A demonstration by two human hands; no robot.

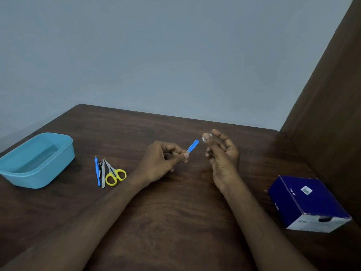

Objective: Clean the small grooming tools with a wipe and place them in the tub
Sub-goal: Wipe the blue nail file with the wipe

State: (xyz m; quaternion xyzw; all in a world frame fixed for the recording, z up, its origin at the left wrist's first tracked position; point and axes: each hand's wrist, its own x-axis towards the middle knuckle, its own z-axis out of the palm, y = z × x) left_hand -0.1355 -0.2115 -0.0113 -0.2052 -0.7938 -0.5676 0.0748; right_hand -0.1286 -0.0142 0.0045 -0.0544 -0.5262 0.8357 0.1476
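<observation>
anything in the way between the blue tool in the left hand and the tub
Nothing tall. The left hand pinches the blue tool above the table; the tub sits open at far left. Only the flat row of tools, scissors included, lies between them, low enough to pass over.

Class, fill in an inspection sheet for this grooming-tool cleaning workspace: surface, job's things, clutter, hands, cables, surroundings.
Surface: dark wooden table.
Job's things: light blue tub, nothing seen inside; blue-handled tool, tweezers and yellow scissors lying beside it.
Clutter: dark blue box at right.
Hands: left hand pinches a small blue tool; right hand holds a white wipe.
Cables: nothing seen.
Surroundings: plain grey wall; brown panel at right.
</observation>
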